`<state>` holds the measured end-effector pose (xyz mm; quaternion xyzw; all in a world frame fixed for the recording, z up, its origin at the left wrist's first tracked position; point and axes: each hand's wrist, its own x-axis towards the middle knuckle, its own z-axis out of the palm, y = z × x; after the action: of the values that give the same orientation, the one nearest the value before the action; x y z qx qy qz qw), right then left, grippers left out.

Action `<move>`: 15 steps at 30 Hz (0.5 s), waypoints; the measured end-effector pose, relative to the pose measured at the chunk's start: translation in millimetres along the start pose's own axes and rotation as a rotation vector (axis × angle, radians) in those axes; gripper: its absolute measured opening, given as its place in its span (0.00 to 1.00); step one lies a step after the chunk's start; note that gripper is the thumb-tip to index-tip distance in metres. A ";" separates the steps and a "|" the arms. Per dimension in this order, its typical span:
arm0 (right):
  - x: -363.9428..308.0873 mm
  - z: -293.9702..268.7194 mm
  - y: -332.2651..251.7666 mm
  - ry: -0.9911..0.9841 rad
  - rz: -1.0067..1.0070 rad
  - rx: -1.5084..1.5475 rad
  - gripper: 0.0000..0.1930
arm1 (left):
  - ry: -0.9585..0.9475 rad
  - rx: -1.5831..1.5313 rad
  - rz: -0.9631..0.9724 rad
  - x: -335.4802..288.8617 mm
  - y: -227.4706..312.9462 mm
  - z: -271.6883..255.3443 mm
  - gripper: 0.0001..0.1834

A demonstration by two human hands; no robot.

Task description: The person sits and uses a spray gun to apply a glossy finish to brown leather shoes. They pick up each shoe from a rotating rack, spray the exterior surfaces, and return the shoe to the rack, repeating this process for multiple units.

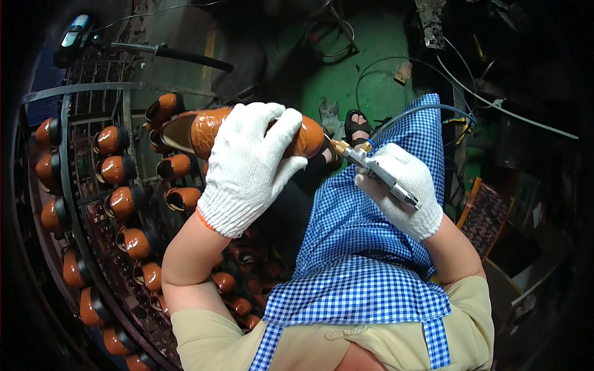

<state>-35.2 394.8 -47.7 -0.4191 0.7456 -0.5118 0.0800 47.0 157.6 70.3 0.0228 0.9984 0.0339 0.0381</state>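
One white-gloved left hand (pixel 250 157) is clamping one glossy orange-brown leather-like shoe (pixel 207 131) out front, and one white-gloved right hand (pixel 405 185) is gripping one silver, brass-tipped metal spray gun (pixel 361 158), nozzle (pixel 339 147) facing the shoe!

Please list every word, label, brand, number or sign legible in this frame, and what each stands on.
No text is legible.
Screen on the dark device, upper left: too small and blurred to read.
Brown shoe in the gloved left hand: no readable lettering.
Spray gun in the gloved right hand: none readable.
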 end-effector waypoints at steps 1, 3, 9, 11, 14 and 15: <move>2.8 2.1 1.5 0.029 -0.001 -0.002 0.07 | 0.015 -0.013 -0.031 3.7 -0.2 1.7 0.35; 16.2 1.6 2.1 0.026 0.002 -0.024 0.07 | 0.062 0.059 -0.056 14.5 -5.1 5.6 0.32; 67.1 40.3 19.3 0.210 0.016 0.168 0.10 | 0.033 0.181 -0.251 53.2 -28.7 1.0 0.27; 84.4 55.4 23.4 0.256 -0.003 0.150 0.12 | -0.043 0.168 -0.348 65.6 -40.5 -3.4 0.27; 101.9 76.9 23.7 0.252 -0.006 0.170 0.12 | -0.145 0.190 -0.454 78.6 -63.8 -9.1 0.32; 104.3 83.2 22.7 0.247 -0.012 0.177 0.12 | -0.161 0.201 -0.490 79.0 -73.7 -7.9 0.34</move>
<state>-68.2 266.0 -72.7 -0.3486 0.6993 -0.6237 0.0211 -35.5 87.5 67.1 -0.2131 0.9663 -0.0777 0.1221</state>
